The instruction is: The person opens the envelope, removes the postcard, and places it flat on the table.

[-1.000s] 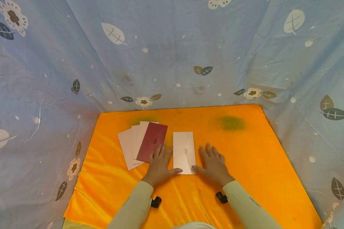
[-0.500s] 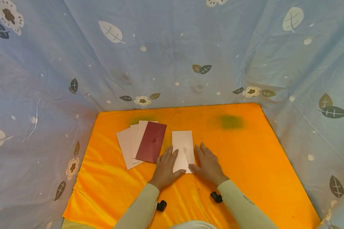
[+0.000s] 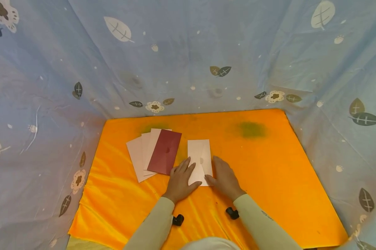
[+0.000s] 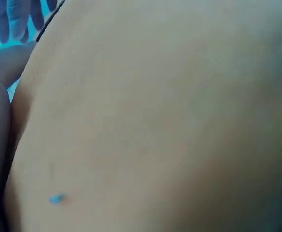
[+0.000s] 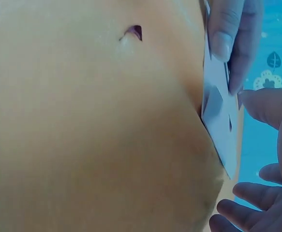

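A pale pink envelope [image 3: 199, 149] with a flap and small half-round tab lies flat before the person in the head view. My left hand [image 3: 181, 182] rests along its left side, fingers extended over that edge and thumb at the bottom edge. On the other side, my right hand [image 3: 226, 177] lies with its thumb on the lower right edge and its fingers spread beside the envelope. In the right wrist view, the left fingers [image 5: 223, 43] lie over the envelope [image 5: 215, 101], and the right thumb [image 5: 266, 106] reaches to its edge. The left wrist view is mostly orange cloth.
Left of the envelope lies a fan of several pale envelopes [image 3: 136, 152] under a dark red envelope [image 3: 165, 151]. Orange cloth [image 3: 269, 166] covers the table. A blue curtain [image 3: 188, 52] with leaf and flower prints surrounds the back and sides.
My left hand has moved right, off the red envelope and onto the pale envelope's left side. The right hand has come in slightly toward the right edge. The envelopes stay put.
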The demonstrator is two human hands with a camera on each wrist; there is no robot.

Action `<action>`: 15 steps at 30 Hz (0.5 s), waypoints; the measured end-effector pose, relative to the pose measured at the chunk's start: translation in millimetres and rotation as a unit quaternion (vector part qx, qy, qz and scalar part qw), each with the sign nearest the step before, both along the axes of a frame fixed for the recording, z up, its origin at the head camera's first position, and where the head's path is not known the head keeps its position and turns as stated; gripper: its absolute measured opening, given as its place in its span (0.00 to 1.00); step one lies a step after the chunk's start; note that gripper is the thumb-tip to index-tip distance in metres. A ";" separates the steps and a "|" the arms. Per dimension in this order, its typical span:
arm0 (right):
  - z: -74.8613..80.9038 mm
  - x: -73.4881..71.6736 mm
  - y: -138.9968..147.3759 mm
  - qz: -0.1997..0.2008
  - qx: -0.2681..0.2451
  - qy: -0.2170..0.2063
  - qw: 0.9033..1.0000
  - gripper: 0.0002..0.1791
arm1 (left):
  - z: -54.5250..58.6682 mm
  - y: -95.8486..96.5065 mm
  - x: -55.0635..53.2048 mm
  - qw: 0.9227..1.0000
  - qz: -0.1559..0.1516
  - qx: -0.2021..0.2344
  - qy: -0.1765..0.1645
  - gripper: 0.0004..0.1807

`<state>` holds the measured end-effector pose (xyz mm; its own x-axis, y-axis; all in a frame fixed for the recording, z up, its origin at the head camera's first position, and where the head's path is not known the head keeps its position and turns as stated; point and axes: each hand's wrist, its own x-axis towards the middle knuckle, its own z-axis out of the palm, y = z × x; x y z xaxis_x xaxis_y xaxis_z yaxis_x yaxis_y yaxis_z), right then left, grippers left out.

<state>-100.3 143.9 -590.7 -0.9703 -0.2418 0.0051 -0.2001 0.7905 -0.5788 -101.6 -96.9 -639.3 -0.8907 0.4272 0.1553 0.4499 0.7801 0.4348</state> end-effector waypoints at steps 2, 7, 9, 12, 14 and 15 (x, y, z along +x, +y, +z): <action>-1.6 -0.5 -2.9 0.000 -0.003 0.006 1.000 0.50 | -1.5 -0.1 -0.4 1.000 0.002 0.003 0.005 0.45; -7.2 -1.1 -10.2 0.000 0.000 0.017 1.000 0.50 | -4.6 0.8 -1.4 1.000 0.008 0.002 0.005 0.45; -10.2 -1.3 -12.9 0.004 0.019 0.020 1.000 0.50 | -5.5 1.0 -1.6 1.000 0.010 0.000 0.004 0.45; -14.7 -0.7 -16.0 0.014 0.048 0.033 0.998 0.50 | -6.4 1.1 -1.2 1.000 0.014 -0.001 0.001 0.45; -16.8 -0.2 -17.4 0.017 0.063 0.043 0.997 0.49 | -6.5 1.1 -1.0 1.000 0.015 -0.002 -0.003 0.44; -17.5 0.1 -17.9 0.018 0.067 0.049 0.996 0.49 | -6.6 1.1 -1.0 1.000 0.016 -0.004 -0.006 0.45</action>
<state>-100.2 126.0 -608.1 -0.9574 -0.2816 0.0642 -0.2801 0.8508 -0.4446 -102.6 -95.8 -645.8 -0.9057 0.3998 0.1409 0.4195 0.7978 0.4331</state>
